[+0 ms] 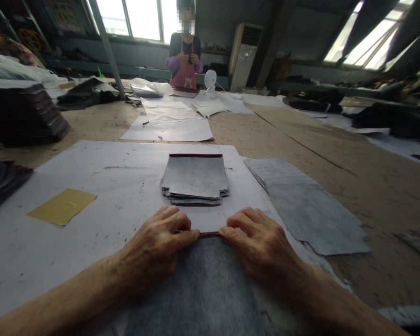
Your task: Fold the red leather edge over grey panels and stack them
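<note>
A grey, fabric-like sheet [206,284] lies in front of me, with a narrow dark red strip folded along its far edge. My left hand [164,238] pinches that folded edge near its left end, thumb pressed on top. At the other end, my right hand [255,238] grips the same edge with thumb and curled fingers. A short stretch of the fold shows between the two thumbs. Just beyond my hands sits a small stack of grey pieces [196,175] with notched corners; its top piece has a dark red far edge.
White paper [119,186] covers the table under the work. A yellow card [63,206] lies at left, grey sheets [308,205] at right. Dark stacks [21,114] rise at far left. Across the table stands a person in a pink apron [187,70], near a white fan [210,80].
</note>
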A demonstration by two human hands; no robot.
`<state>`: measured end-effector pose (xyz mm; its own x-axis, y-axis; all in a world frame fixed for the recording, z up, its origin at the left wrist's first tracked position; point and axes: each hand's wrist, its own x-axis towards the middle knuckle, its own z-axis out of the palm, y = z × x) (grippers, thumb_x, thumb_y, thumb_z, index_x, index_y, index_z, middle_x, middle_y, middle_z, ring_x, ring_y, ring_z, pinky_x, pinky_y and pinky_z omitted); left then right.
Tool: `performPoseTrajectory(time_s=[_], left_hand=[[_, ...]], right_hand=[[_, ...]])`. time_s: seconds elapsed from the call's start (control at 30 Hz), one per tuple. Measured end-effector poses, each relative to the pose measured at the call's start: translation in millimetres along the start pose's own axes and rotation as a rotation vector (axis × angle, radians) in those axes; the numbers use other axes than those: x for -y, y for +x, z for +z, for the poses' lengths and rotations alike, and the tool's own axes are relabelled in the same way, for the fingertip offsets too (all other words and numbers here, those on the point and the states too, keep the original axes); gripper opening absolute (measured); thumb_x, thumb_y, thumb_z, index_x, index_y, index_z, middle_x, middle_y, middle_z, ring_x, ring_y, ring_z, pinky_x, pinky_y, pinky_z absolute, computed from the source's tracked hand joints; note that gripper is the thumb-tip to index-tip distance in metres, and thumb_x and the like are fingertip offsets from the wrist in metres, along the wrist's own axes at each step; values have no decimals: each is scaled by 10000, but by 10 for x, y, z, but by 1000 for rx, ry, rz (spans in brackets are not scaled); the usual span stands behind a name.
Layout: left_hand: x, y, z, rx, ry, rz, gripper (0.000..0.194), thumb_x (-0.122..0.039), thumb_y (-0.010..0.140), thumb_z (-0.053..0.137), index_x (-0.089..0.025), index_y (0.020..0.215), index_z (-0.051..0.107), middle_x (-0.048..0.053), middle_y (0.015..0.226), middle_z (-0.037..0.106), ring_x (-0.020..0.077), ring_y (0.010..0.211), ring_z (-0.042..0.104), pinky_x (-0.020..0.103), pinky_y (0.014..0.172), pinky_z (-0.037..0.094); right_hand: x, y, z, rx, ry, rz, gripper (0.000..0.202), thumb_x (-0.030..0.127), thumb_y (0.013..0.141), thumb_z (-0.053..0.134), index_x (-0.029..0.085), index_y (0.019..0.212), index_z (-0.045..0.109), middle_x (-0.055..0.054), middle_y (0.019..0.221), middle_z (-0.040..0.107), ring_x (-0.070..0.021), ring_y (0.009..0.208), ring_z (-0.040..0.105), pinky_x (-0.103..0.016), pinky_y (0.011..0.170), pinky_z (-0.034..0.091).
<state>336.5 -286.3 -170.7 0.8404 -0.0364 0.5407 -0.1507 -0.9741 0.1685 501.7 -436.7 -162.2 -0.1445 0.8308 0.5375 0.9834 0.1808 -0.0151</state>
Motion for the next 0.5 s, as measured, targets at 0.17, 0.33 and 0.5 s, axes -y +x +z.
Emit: performPoseTrajectory(time_s=[0.17, 0.33, 0.5], left_hand=[[34, -2, -29, 65, -37, 61, 289, -43, 819, 364, -148, 966, 588, 58, 795, 540, 150, 727, 445, 296, 653, 423], [58, -7, -35, 142, -80, 95, 312, 15, 771, 362, -130, 955, 568, 59, 802, 515, 160, 741, 427, 306, 673, 411], [81, -28, -29, 193, -90, 95, 341, 30, 767, 347, -142, 975, 555, 61, 837, 502, 160, 759, 413, 306, 684, 403]], right_hand=[[11, -18, 1, -68, -25, -81, 225, 64, 847, 398, 130, 863, 613, -108, 993, 565, -224, 974, 467, -384, 787, 407], [-9, -68, -28, 66, -31, -151, 249, 90, 890, 357, 104, 953, 597, -84, 863, 585, -191, 844, 486, -380, 768, 400], [-7, -78, -60, 110, -34, -157, 257, 95, 897, 351, 95, 974, 596, -81, 838, 581, -182, 791, 484, -372, 732, 400]])
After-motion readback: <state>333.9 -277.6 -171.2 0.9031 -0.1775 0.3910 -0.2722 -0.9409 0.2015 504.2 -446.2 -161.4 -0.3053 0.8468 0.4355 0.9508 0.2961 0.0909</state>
